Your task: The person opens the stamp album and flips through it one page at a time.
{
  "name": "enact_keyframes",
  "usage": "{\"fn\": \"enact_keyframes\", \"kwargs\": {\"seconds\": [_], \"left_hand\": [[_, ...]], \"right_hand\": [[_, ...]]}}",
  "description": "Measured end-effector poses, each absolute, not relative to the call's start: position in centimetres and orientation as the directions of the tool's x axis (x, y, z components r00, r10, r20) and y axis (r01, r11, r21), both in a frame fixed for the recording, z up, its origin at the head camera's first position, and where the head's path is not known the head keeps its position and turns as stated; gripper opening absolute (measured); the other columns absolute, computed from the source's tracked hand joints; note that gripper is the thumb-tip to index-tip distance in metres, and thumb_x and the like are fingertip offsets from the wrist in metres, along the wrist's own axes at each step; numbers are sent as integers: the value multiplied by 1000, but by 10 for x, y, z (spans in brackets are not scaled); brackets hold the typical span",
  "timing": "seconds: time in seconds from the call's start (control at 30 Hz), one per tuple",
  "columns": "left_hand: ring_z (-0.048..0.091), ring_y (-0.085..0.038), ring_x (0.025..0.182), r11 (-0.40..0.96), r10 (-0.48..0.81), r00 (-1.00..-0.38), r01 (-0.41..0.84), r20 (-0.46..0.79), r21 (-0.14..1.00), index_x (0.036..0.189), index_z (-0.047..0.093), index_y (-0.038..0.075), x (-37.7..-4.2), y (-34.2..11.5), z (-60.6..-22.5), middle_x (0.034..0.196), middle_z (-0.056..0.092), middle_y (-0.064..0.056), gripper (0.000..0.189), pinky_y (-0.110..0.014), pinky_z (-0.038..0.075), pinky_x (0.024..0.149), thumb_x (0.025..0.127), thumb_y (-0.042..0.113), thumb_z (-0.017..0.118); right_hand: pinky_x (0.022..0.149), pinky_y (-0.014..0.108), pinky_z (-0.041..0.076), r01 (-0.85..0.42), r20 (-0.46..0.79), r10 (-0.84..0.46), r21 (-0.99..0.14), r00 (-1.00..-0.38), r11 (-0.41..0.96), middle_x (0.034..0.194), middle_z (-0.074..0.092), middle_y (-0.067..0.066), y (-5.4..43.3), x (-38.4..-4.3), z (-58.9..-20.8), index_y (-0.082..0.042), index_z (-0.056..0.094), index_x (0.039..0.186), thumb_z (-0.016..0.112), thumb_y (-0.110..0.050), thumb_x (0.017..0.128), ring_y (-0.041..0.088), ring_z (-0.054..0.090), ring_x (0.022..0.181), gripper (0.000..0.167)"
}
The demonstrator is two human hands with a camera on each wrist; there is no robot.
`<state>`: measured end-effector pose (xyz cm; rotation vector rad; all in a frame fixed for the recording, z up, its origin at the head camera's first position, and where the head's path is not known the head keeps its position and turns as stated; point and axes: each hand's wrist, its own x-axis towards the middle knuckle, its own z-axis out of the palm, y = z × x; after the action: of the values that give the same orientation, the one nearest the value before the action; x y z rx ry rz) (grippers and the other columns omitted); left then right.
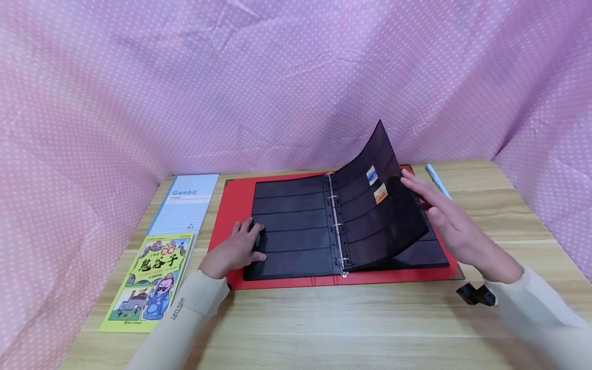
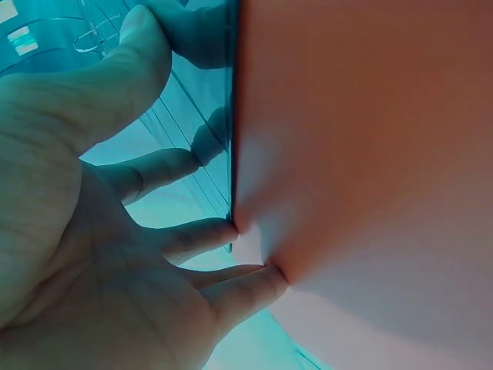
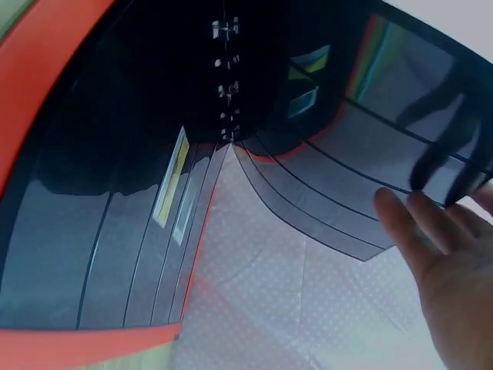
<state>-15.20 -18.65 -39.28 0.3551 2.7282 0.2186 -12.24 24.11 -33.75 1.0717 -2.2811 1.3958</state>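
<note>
A red ring-bound stamp album lies spread on the table, with black pocket pages on its metal rings. One black page stands raised and bowed, carrying a blue stamp and an orange stamp. My right hand touches that page's far face near its outer edge; in the right wrist view its extended fingertips meet the glossy sheet. Beneath it, another page holds a yellowish stamp. My left hand rests with spread fingers at the left page's outer edge, fingertips on the red cover.
A Gambit notepad and a yellow-green illustrated book overlap left of the album. Beyond its right side lies a light blue pen. A black object sits by the right wrist. Pink dotted cloth hangs behind the wooden table.
</note>
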Motion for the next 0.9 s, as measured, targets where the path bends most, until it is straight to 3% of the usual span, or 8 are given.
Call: {"fn": "enact_keyframes", "kwargs": {"seconds": [0.27, 0.5, 0.63, 0.77, 0.9], "left_hand": [[19, -43, 133, 957, 272, -895, 214, -354, 196, 141, 36, 11, -153, -186, -393, 149, 19, -22, 78, -49, 52, 81, 78, 33, 77], [20, -42, 133, 958, 274, -892, 220, -358, 186, 141, 36, 11, -153, -185, -392, 149, 20, -21, 78, -48, 52, 82, 78, 33, 77], [20, -42, 133, 959, 272, -893, 220, -358, 181, 141, 36, 11, -153, -184, -392, 149, 20, -22, 78, -49, 51, 82, 78, 33, 77], [21, -42, 132, 957, 279, -896, 230, -346, 177, 140, 37, 12, -153, -185, -393, 148, 21, -21, 78, -49, 51, 82, 78, 33, 77], [21, -42, 132, 951, 298, -895, 249, -333, 182, 140, 38, 12, -153, -188, -393, 148, 22, -21, 76, -49, 51, 84, 79, 35, 76]], "right_hand": [[111, 33, 14, -765, 656, -414, -614, -631, 192, 150, 26, 23, 223, -131, -335, 7, 33, 142, 29, -46, 102, 34, 18, 139, 67], [96, 28, 36, -727, 666, -411, -687, -622, -12, 151, 23, 22, 206, -135, -336, 5, 21, 147, 35, -46, 101, 31, 33, 133, 70], [96, 30, 38, -723, 667, -442, -689, -600, -59, 152, 21, 21, 196, -135, -337, 4, 14, 148, 37, -43, 101, 33, 33, 133, 70], [97, 31, 41, -695, 590, -533, -719, -606, -5, 152, 23, 18, 185, -133, -342, 0, 14, 150, 35, -40, 102, 35, 35, 131, 66], [105, 32, 34, -632, 410, -618, -752, -671, 188, 151, 30, 4, 178, -128, -354, -14, 20, 152, 36, -30, 103, 25, 35, 134, 53]]}}
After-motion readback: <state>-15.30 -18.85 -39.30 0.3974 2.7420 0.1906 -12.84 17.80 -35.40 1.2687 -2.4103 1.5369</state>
